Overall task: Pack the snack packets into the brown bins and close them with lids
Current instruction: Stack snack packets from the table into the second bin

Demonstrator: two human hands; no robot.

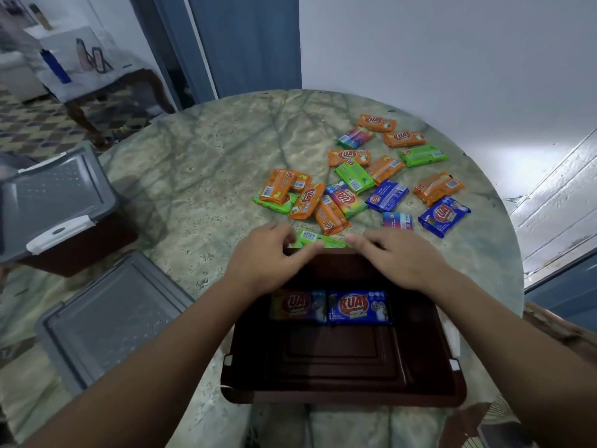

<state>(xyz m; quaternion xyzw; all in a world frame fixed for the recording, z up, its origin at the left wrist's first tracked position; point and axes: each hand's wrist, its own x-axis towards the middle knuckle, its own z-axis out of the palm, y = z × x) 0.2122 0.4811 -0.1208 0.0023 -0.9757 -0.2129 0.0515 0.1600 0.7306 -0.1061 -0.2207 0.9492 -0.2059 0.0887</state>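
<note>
Green packet (318,239) sits right at the far rim of the open brown bin (342,383), lying crosswise in front of the person, its long axis running left to right along that rim. Both hands bracket it: the left hand (268,253) has its fingers curled at the packet's left end, the right hand (395,257) has fingertips at its right end, so it looks held between the two, though how firm the hold is I cannot tell. Neither hand is clearly nearer; the packet lies between them, just beyond the bin's far wall. To my eye the coming move turns on bringing it back toward the person and down over that rim, keeping it crosswise so it matches the row inside.

Inside the bin two packets already lie side by side against the far part of the floor, a blue packet (358,307) and a multicoloured one (298,306) touching on its left. Most of the dark floor nearer the person shows bare.

The green packet is a flat glossy wrapper, bright lime, with a white barcode patch facing up near its left end. Beyond it, a loose pile (361,179) of orange, green and blue packets is scattered on the surface (210,150). A grey lid (109,315) lies to the left of the bin, and a second bin (74,247), lidded, stands farther left.
</note>
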